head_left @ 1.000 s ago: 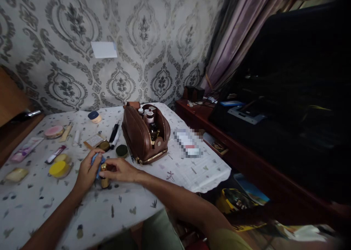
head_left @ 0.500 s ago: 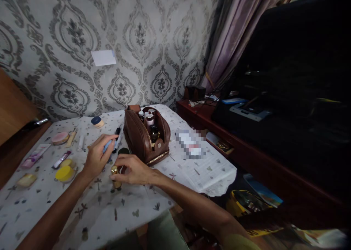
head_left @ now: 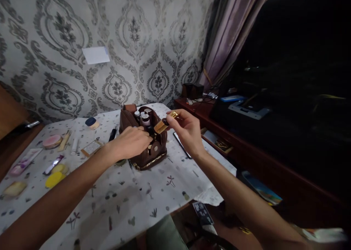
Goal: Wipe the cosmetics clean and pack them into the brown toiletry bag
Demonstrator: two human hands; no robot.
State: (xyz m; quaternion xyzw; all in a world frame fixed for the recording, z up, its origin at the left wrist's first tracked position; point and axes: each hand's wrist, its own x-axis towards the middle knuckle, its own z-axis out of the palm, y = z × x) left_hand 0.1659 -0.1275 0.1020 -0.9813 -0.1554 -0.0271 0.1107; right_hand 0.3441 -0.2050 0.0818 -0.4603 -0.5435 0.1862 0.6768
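A brown toiletry bag point(head_left: 131, 118) stands unzipped on the table, with several bottles point(head_left: 146, 120) upright inside. Over its near side lies my left hand point(head_left: 134, 142), fingers curled down at the opening; their tips and whatever they grip are hidden. My right hand point(head_left: 189, 129) pinches a small gold-capped bottle point(head_left: 161, 126), tilted above the right part of the bag's opening. The fingers are around its gold cap, and the amber-coloured end points down and left. A dark pen-like tube point(head_left: 112, 133) lies left of the bag.
Cosmetics are spread over the left of the patterned tablecloth point(head_left: 131, 202): a pink compact point(head_left: 52, 141), a yellow round item point(head_left: 55, 179), a blue-lidded jar point(head_left: 92, 123) and tubes. A phone point(head_left: 182, 146) lies right of the bag. A dark red desk point(head_left: 246, 147) borders the right.
My right hand has lifted the gold-capped bottle from the table, up and right to the bag. My left hand has moved right onto the bag; the blue item it held no longer shows clearly.
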